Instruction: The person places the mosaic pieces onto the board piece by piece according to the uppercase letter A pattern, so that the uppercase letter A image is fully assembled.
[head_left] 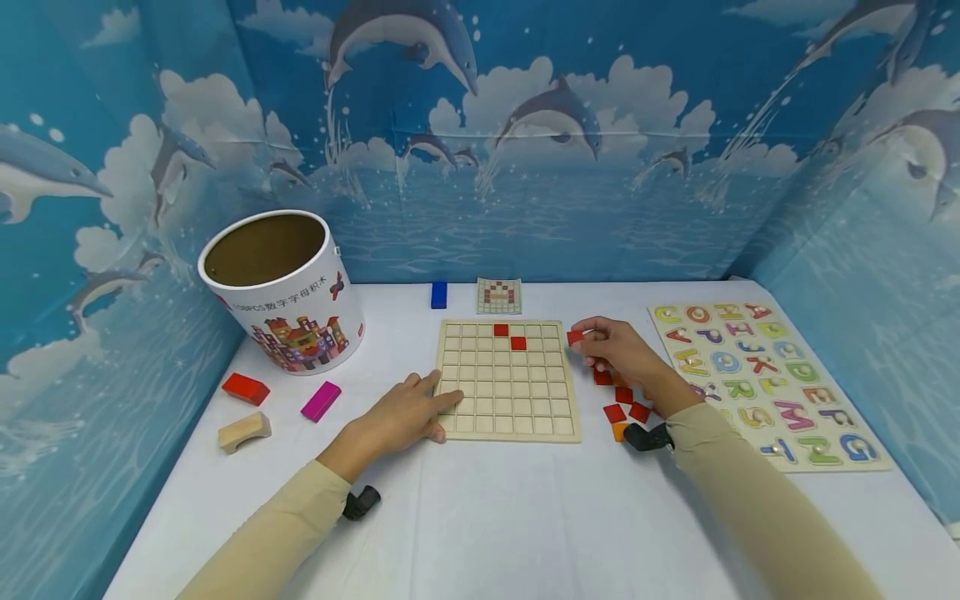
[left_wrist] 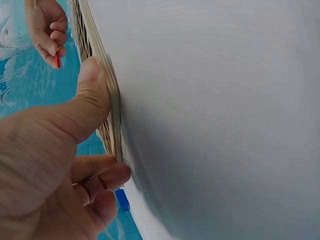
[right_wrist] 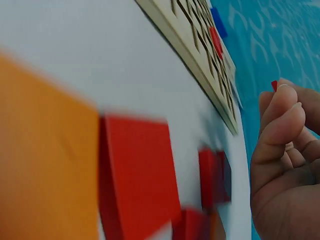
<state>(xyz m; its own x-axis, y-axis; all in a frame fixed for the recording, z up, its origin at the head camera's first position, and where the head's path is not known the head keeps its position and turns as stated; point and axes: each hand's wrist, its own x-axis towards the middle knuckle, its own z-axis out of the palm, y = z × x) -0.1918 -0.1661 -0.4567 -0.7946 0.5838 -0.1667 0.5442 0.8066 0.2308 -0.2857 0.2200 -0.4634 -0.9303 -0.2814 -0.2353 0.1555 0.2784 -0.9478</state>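
Between the thumb and fingers of my right hand (head_left: 615, 350) is a small red square tile (head_left: 574, 337), raised just off the right edge of a wooden grid board (head_left: 510, 440). Two red tiles (head_left: 518, 343) sit in cells in the board's upper rows. My left hand (head_left: 405, 412) rests at the board's left side, one finger stretched over the cells and the thumb by the near corner. In the left wrist view, its thumb and fingertips touch the board's edge. Loose red tiles (head_left: 615, 413) and an orange tile (head_left: 619, 432) lie under and beside my right wrist.
A small pattern card (head_left: 498, 297) and a blue block (head_left: 438, 295) lie behind the board. At left stand a large white bucket (head_left: 300, 308), a red block (head_left: 245, 388), a magenta block (head_left: 321, 402) and a wooden arch (head_left: 244, 432). An alphabet puzzle board (head_left: 772, 392) lies right.
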